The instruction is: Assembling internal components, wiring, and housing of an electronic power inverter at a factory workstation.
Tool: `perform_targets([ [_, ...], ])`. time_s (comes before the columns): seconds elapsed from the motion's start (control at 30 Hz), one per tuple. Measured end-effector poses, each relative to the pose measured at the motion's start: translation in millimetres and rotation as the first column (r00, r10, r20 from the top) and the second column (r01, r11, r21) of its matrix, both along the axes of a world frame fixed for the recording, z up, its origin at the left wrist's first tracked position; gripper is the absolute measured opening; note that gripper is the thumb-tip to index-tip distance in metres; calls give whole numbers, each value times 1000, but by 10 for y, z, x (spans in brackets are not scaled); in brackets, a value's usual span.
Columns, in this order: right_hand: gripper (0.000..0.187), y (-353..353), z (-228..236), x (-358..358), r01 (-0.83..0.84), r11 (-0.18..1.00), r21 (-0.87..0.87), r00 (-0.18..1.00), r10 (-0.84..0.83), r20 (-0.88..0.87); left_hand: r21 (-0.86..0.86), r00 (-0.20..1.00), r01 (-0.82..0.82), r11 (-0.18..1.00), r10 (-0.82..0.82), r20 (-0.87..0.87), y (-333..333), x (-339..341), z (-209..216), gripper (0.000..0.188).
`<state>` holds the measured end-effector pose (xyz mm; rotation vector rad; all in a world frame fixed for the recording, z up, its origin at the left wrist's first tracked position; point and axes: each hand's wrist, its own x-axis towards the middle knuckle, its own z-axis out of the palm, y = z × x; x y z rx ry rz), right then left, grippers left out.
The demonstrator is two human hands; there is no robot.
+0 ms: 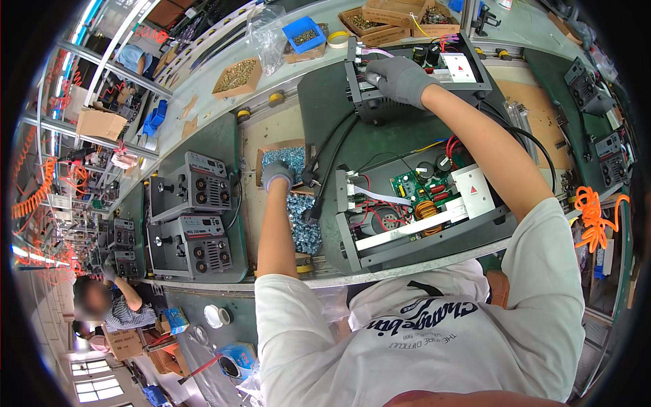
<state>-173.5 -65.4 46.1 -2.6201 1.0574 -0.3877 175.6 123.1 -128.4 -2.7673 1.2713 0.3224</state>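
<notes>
Reaching with two gloved hands, left hand (277, 174) with fingers curled into a cardboard box of screws (293, 157), right hand (400, 78) gripping the farther of two open machine chassis (380, 102), nearer chassis (420, 217) on the counter (271, 129), two closed grey units (193, 217) at left.

1. Two gloved hands were at work: the left hand (277, 173) in a box of screws (293, 157), the right hand (400, 78) on the far unit.
2. Two open units lay on the green mats: the near open chassis (413, 210) and the far open chassis (413, 68).
3. Two finished grey machines (193, 217) were stacked at the left, each with two round sockets on its front.
4. One blue bin (303, 34) of small parts stood at the far edge.
5. One cardboard box of brass-coloured screws (237, 76) sat near it.
6. One orange coiled hose (593, 217) hung at the right.
7. One other person (112, 305) was seated at lower left.
</notes>
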Motion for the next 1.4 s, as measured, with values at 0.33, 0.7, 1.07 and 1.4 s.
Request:
perform_targets([
  [0.33, 33, 27, 9, -9, 26, 1000, -10, 999, -26, 33, -263, 983, -94, 960, 47, -179, 113, 92, -63, 24],
  [0.7, 25, 448, 165, -302, 176, 911, -373, 869, 35, 494, -203, 981, -91, 975, 53, -187, 52, 176, 5, 22],
  [1.07, 21, 2413, 425, -2435, 144, 968, 207, 737, -244, 630, -333, 444, -787, 519, 102, -890, 1, 502, -301, 19],
  [1.4, 60, 3544, -1766, -5043, 965, 263, 17, 211, -731, -649, 204, -331, -916, 345, -364, -870, 239, 262, 49, 35],
])
